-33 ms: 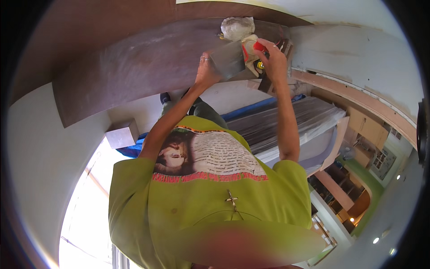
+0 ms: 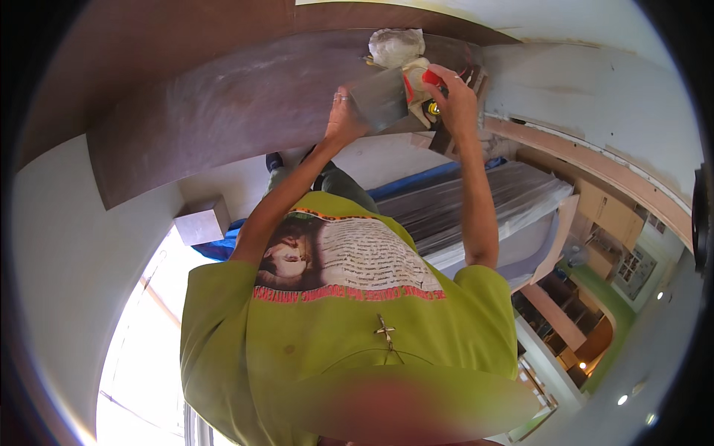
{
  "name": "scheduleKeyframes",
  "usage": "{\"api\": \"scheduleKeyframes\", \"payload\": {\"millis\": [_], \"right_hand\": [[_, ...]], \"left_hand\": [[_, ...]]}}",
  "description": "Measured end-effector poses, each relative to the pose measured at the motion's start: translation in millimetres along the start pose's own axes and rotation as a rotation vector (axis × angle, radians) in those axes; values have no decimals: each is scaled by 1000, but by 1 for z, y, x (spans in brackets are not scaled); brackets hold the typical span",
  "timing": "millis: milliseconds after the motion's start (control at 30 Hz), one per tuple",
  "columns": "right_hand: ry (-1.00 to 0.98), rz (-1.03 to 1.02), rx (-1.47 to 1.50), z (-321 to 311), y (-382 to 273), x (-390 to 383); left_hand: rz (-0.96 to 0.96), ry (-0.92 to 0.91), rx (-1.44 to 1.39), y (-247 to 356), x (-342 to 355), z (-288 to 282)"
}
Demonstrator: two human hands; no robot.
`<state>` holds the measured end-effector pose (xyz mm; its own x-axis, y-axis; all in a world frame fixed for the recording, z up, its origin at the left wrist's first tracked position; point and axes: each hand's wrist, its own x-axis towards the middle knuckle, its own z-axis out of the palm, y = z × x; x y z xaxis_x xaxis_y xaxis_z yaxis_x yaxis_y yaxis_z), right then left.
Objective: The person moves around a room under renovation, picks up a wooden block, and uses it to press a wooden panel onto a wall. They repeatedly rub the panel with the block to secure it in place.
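My left hand [image 2: 343, 119] grips the left edge of a dark grey rectangular piece [image 2: 378, 100], which is held up over the brown surface and looks smooth and somewhat blurred. To its right, my right hand [image 2: 457, 100] has its thumb and fingers pinched around a small red object [image 2: 431, 77] whose kind I cannot make out. Just beyond and partly behind these is a beige item [image 2: 419, 88] with a red edge, close to the right end of the grey piece. A small yellow and black round thing [image 2: 433, 108] lies beneath my right hand.
A long brown panel-like surface [image 2: 223, 104] stretches leftward, with a crumpled white bag [image 2: 396, 47] on it. A pale box [image 2: 204, 221] stands low at the left. Plastic sheeting [image 2: 483, 208] covers a large item to the right, beside wooden boards [image 2: 595, 167].
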<state>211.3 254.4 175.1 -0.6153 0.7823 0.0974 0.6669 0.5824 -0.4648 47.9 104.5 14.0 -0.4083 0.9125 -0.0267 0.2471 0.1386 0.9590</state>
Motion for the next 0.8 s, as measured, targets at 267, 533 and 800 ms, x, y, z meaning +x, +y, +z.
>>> {"api": "scheduleKeyframes", "payload": {"millis": [267,533,800], "right_hand": [[21,-54,-26,13,23,-7],[-90,-130,-131,-4,-4,3],[278,-250,369,32,-176,-9]], "left_hand": [[80,43,160,-22,-5,15],[82,-21,-8,-3,-16,-19],[-174,253,87,-56,-132,-138]]}}
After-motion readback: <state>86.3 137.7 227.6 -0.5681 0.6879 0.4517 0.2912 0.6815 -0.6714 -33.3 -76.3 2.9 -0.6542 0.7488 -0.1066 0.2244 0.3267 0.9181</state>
